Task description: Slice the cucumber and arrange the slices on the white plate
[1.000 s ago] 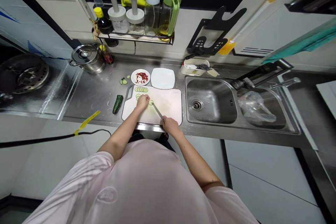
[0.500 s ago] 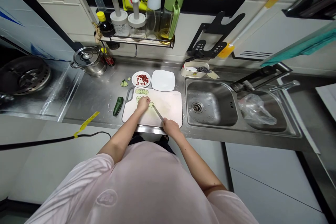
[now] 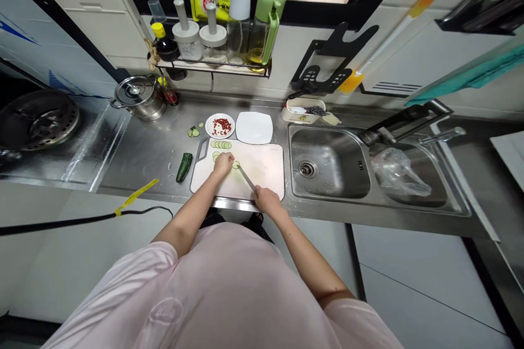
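My right hand (image 3: 267,199) is closed round the handle of a knife (image 3: 246,178), whose blade points up and left over the white cutting board (image 3: 262,166). At the blade's tip lies a round cucumber slice (image 3: 236,164). My left hand (image 3: 224,164) rests on the board just left of that slice, fingers curled together; what they hold, if anything, is hidden. A row of cucumber slices (image 3: 221,144) overlaps along the board's upper left, and another slice (image 3: 215,156) shows partly beside my left hand. Left of the board, a dark green piece of cucumber (image 3: 184,168) lies on the counter.
Behind the board stand a plate with chopped red pieces (image 3: 221,125) and a bare white square plate (image 3: 254,127). Cucumber scraps (image 3: 193,131) lie further left, near a lidded steel pot (image 3: 140,98). To the right is a steel sink (image 3: 331,166); a condiment shelf (image 3: 213,68) hangs above.
The view has shifted very slightly. Both hands, the knife and the cucumber slices keep nearly the same places on the board.
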### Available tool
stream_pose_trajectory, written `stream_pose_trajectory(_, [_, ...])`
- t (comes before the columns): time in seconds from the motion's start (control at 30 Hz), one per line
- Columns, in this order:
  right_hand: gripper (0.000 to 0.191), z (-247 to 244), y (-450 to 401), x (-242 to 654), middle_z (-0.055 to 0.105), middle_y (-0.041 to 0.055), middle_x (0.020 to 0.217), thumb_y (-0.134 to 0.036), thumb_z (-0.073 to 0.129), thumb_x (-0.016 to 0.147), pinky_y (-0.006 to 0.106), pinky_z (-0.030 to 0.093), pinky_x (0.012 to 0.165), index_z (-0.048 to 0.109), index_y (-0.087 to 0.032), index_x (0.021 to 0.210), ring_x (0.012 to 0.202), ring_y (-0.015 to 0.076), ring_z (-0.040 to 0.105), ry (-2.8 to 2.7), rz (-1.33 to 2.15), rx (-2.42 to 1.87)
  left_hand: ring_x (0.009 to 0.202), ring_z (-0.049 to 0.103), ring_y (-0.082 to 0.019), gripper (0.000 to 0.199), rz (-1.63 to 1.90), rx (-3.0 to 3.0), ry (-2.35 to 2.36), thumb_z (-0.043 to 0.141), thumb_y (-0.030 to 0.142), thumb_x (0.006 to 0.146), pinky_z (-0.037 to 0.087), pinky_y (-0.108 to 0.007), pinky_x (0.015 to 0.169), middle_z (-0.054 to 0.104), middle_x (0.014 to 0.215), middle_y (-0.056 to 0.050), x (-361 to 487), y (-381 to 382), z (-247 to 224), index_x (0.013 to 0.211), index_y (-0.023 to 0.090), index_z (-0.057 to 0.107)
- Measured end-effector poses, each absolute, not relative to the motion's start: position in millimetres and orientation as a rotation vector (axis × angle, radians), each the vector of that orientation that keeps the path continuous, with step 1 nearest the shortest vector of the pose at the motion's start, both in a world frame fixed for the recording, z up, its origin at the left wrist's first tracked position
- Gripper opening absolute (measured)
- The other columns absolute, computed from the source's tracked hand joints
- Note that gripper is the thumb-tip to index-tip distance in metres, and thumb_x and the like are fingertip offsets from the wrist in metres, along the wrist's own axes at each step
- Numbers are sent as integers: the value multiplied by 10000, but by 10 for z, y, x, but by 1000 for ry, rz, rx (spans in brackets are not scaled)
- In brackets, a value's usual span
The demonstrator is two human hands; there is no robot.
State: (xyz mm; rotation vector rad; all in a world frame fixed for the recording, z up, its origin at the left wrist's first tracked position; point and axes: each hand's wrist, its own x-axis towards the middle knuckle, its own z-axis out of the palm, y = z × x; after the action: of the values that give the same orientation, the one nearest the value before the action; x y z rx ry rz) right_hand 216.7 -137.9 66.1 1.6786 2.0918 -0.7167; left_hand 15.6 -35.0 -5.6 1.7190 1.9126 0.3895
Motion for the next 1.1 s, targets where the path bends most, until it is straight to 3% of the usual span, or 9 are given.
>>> stream_pose_trajectory(1.1, [290,687,-1296,2195,655,132,1030,-275,317,955,308,427,749,532,-189,1129,957,237,626,2088,-756,1623,861,573,-182,199,390,1709,1910,503,138,795,430,-286,809,640,911,-72,175,-352,37,859,189,685])
